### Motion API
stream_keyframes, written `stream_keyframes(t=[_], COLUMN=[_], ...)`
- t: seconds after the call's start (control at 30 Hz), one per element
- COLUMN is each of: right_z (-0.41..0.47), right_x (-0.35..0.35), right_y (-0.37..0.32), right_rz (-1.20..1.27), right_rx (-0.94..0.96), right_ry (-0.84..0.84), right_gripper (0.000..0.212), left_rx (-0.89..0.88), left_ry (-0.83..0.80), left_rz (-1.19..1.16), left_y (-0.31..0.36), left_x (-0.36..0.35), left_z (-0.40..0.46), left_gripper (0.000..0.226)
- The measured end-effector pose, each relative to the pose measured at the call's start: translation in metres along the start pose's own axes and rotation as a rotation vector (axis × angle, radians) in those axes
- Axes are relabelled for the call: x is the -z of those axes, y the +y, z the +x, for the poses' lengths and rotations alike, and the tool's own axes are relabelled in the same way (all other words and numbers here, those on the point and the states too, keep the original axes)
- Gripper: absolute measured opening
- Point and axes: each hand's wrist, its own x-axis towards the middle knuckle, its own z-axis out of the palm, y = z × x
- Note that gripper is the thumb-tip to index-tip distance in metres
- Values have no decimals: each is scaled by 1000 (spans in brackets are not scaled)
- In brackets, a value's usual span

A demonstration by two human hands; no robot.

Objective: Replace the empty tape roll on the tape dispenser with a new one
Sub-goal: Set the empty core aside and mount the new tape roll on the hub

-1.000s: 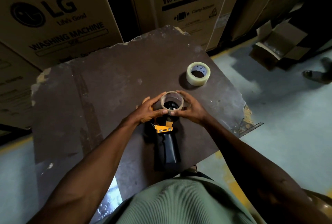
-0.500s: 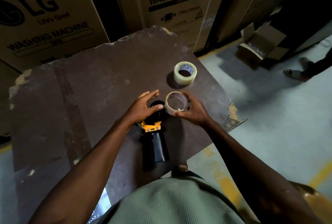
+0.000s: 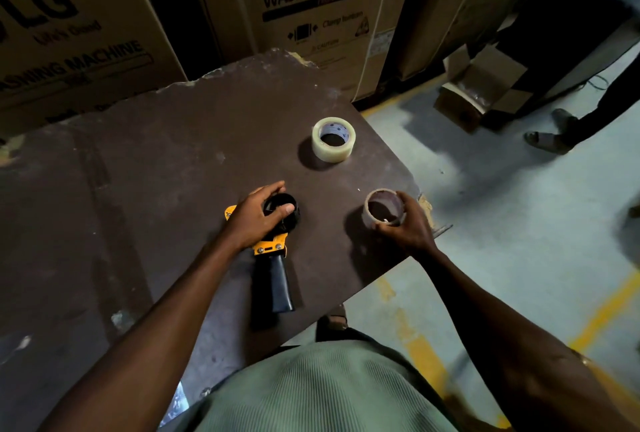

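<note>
The tape dispenser (image 3: 273,268), yellow frame with a black handle, lies flat on the dark brown table (image 3: 156,171), handle toward me. My left hand (image 3: 258,215) grips its black spool hub, which is bare. My right hand (image 3: 405,227) holds the empty brown cardboard core (image 3: 375,204) near the table's right edge, at or just above the surface, well clear of the dispenser. A full roll of clear tape (image 3: 333,139) lies flat farther back on the table, untouched.
Large washing machine cartons (image 3: 322,15) stand behind the table. The table's right corner (image 3: 427,209) is chipped, with grey floor and yellow lines beyond. A small open carton (image 3: 481,85) and another person's feet (image 3: 547,140) are at the right.
My right hand has lifted the empty core off the dispenser's hub and carried it right toward the table edge. My left hand stayed on the dispenser and now grips the bare hub.
</note>
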Motion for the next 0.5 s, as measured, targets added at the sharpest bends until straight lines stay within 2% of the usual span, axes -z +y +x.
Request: stream_keyframes(t=[0.13, 0.27, 0.33, 0.43, 0.5], right_z=[2, 3, -2, -12, -20], right_x=[7, 6, 3, -9, -23], right_y=[6, 10, 4, -15, -31], right_rz=[-10, -125, -185, -112, 2], right_rx=[-22, -127, -113, 35, 112], right_ry=[-19, -80, -26, 105, 112], right_gripper=[73, 104, 109, 89, 69], left_rx=[30, 44, 54, 64, 60], left_ry=[-7, 5, 20, 46, 67], left_rz=[-30, -45, -50, -64, -72], left_y=[-1, -4, -5, -7, -9], left_x=[-1, 0, 0, 2, 4], left_z=[-3, -7, -10, -16, -21], left_gripper=[58, 58, 57, 51, 46])
